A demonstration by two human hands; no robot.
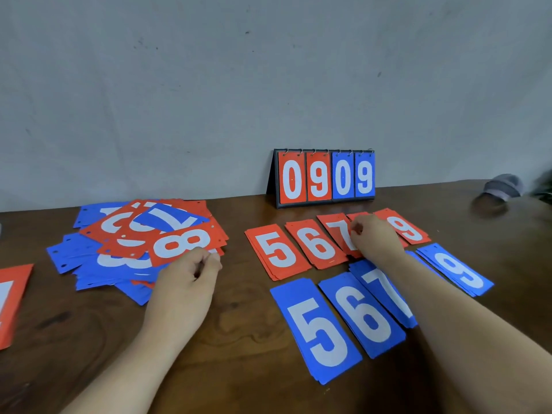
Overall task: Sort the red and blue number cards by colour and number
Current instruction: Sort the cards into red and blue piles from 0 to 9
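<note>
Where the unsorted pile of red and blue cards [119, 252] lies fanned on the left of the wooden surface [239, 324], the left hand [185, 282] pinches the near edge of the red 8 card [182, 245] on top of the pile, fingers curled against the thumb. To the right two sorted rows run side by side. The far row is red: the red 5 stack [277, 251], the red 6 stack [316, 243], the red 7 stack [336, 231] and the red 9 stack [407, 230]. The right hand [376, 237] rests between the 7 and the 9 with its fingers [355, 230] bent down onto the red cards there; whether they pinch a card cannot be told. The near row is blue: the blue 5 stack [319, 330], the blue 6 stack [361, 315], the blue 7 stack [385, 288], partly under the right forearm, and the blue 9 stack [457, 270]. Behind the rows a flip scoreboard [325, 177] stands against the wall, reading 0 9 in red and 0 9 in blue. One more red card [12, 303] lies at the left edge.
</note>
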